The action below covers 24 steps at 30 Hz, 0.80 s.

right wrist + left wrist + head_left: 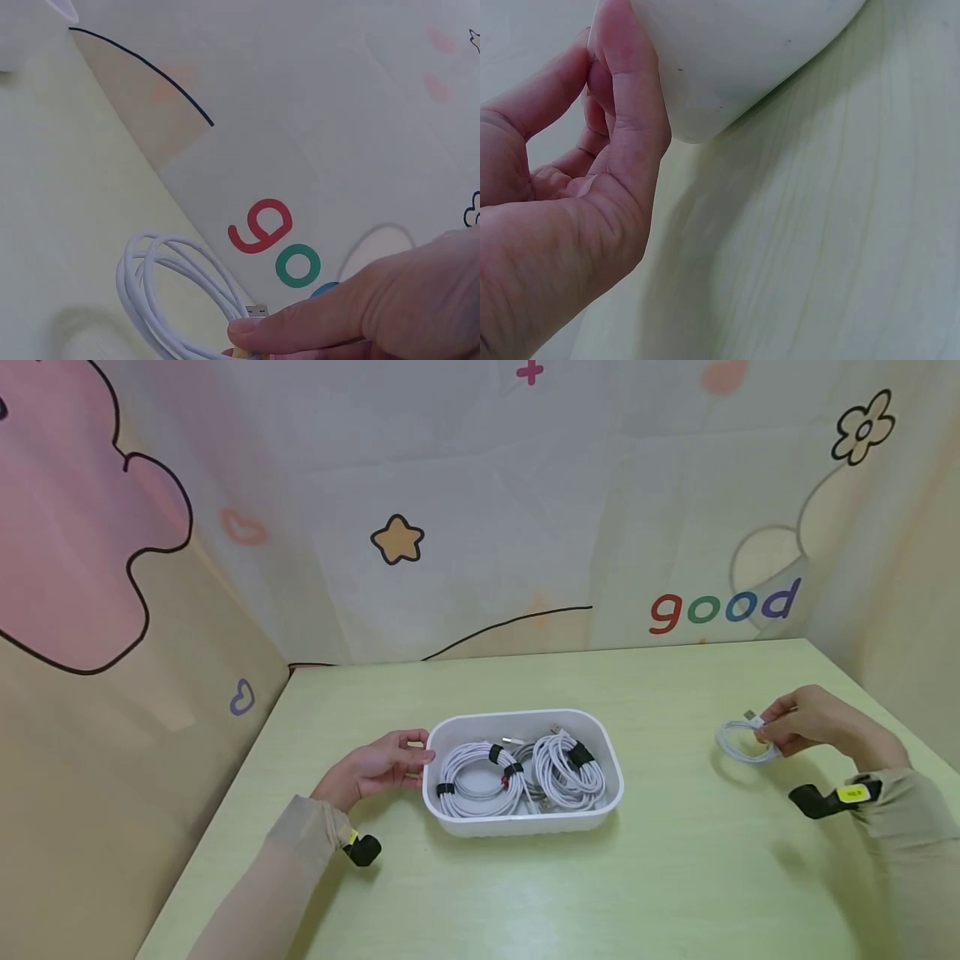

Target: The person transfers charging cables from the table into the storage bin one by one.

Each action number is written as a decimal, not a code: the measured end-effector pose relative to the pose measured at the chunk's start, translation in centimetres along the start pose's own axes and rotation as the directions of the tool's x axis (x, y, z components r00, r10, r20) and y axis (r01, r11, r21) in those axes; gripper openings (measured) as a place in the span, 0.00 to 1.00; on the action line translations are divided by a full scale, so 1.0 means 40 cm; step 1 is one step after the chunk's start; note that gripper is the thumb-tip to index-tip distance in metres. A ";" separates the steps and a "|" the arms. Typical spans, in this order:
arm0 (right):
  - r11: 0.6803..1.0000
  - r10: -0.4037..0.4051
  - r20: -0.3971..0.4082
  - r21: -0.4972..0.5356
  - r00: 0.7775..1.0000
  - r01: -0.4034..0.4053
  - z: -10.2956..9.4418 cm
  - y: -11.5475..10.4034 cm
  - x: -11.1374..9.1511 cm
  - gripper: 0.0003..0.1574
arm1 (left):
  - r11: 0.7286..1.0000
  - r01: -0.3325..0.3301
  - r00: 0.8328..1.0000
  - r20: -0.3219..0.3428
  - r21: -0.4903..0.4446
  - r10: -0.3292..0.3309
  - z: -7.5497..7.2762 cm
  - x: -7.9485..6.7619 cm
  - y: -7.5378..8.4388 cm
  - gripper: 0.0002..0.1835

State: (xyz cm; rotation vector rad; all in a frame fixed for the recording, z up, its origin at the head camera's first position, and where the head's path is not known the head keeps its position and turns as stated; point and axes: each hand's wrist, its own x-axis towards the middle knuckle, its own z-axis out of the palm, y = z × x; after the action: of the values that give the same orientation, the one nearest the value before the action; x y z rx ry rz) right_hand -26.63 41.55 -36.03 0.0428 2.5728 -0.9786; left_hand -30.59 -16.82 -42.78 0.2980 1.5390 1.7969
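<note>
A white plastic box [525, 828] with rounded corners stands on the table, holding several coiled white cables [480, 781] bound with black straps. My left hand [382, 766] pinches the box's left rim between thumb and fingers. The left wrist view shows this hand [592, 150] from behind, against the box wall [720, 60]. Off to the right, my right hand [813, 722] holds a looped white USB cable [738, 755] above the table. In the right wrist view, its metal plug [257, 310] sticks out beside the thumb, and the loops hang to the left.
The pale green table [495, 902] reaches back to a printed cloth backdrop [495, 527], with similar cloth at both sides. A black device [363, 850] is strapped at the left wrist, and another black device [817, 800] at the right wrist.
</note>
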 end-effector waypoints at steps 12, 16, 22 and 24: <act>0.999 -0.038 0.003 0.008 0.999 0.038 0.018 -0.083 0.022 0.29 | 1.000 0.000 1.000 0.013 0.020 -0.001 -0.005 0.003 -0.001 0.06; 0.998 -0.058 -0.003 -0.001 0.998 0.058 0.030 -0.115 0.032 0.29 | 1.000 -0.001 1.000 0.009 0.023 0.001 -0.004 0.004 -0.002 0.05; 0.995 -0.097 -0.011 -0.029 0.995 0.097 0.049 -0.163 0.046 0.27 | 1.000 0.006 1.000 0.002 0.009 -0.006 -0.002 0.001 -0.001 0.05; 0.994 -0.107 -0.014 -0.035 0.994 0.106 0.056 -0.181 0.048 0.26 | 1.000 0.007 1.000 0.004 0.000 -0.007 -0.001 0.001 0.000 0.05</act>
State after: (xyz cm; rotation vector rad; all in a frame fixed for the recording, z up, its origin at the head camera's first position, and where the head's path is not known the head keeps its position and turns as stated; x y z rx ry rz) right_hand -28.83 34.42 -33.67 -0.0973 2.6292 -0.9746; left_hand -30.66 -16.82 -42.81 0.2959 1.5358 1.7896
